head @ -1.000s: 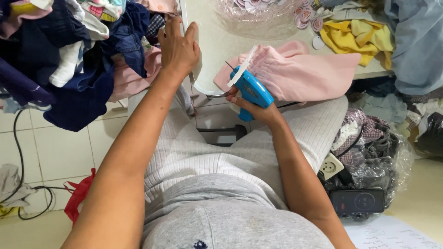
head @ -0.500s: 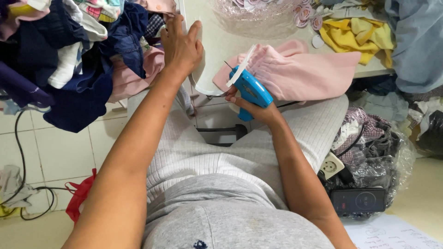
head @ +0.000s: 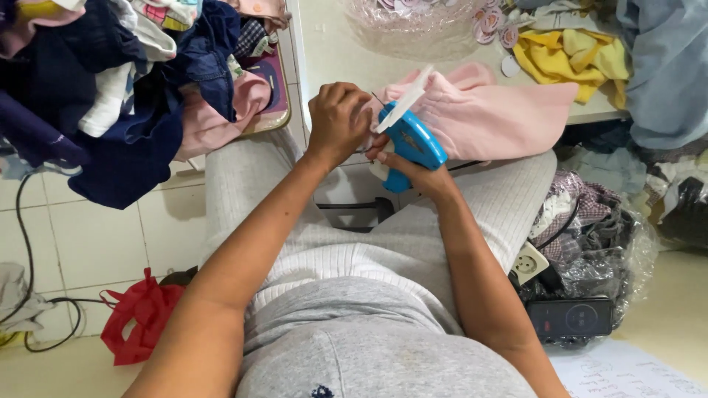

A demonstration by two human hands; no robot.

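Right hand: I see it clenched round the blue plastic tagging gun, held at the counter edge.
Left hand: fingers pinched at the gun's needle tip.
Pink fleece garment: lying on the counter, touching the gun.
Risk: I judge the needle could prick the left fingertips, so close.

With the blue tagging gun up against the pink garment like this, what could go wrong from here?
1. The left hand pinches right at the tip of the blue plastic tagging gun held in the right hand, so the needle might prick a finger.
2. The pink knit garment overhangs the edge of the white table and may slide off.
3. The white strip of fasteners sticks out from the gun and might snag.
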